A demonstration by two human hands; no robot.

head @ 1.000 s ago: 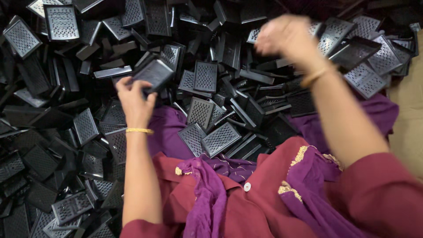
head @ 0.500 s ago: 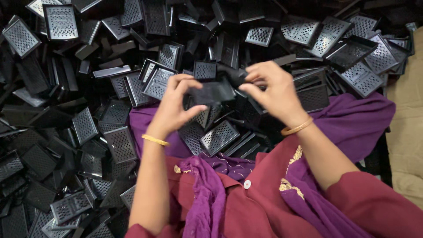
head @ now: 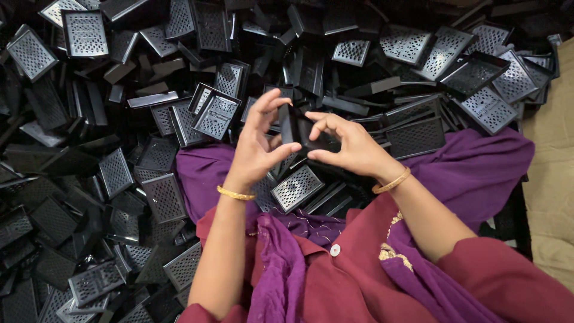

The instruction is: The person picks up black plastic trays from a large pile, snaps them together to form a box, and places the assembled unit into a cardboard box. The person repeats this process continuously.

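Observation:
Both hands meet in the middle over a heap of black plastic parts. My left hand [head: 259, 143] and my right hand [head: 347, 145] grip one small black rectangular piece [head: 304, 131] between fingers and thumbs, tilted on edge. Each wrist wears a gold bangle. Just below the hands lies a perforated black cover [head: 297, 188] on purple cloth [head: 472, 170].
Several black perforated trays and covers [head: 215, 113] are piled all around, thick at the left and the top. My lap in maroon clothing [head: 359, 281] fills the bottom. A tan surface [head: 553, 179] runs along the right edge.
A second ago my right hand was raised at the upper right and my left hand reached into the pile. Both hands have come together in the middle on one black piece.

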